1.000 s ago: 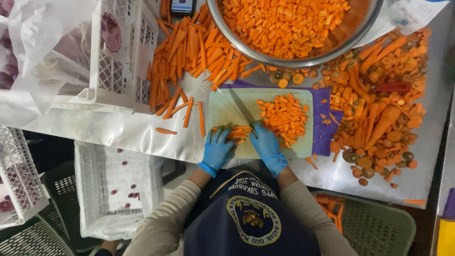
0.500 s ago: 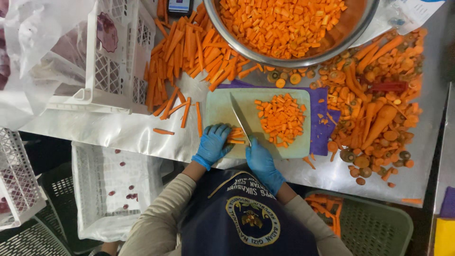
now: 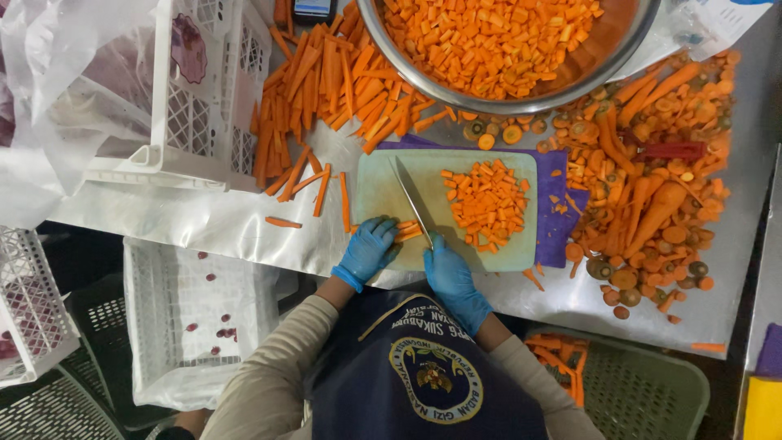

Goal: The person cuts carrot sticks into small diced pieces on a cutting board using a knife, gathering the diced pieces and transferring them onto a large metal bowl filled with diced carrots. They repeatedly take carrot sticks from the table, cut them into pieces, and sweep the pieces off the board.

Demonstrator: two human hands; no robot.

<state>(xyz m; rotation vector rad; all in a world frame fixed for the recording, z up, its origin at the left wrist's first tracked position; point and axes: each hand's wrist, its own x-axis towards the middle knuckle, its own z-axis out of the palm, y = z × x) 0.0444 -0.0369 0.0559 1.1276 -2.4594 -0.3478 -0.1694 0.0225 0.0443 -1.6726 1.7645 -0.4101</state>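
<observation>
Here, gloved hands cutting carrot sticks on a pale green plastic cutting board.

Left hand in a blue glove, fingers curled together, presses down a small bundle of orange carrot sticks at the board's near edge; their long axis runs roughly left-right. Steel-bladed kitchen knife crosses the sticks, long axis diagonal, tip pointing away and leftward. Right hand, blue-gloved, fingers wrapped tight round the handle. Heap of diced carrot lies right of the blade.
</observation>
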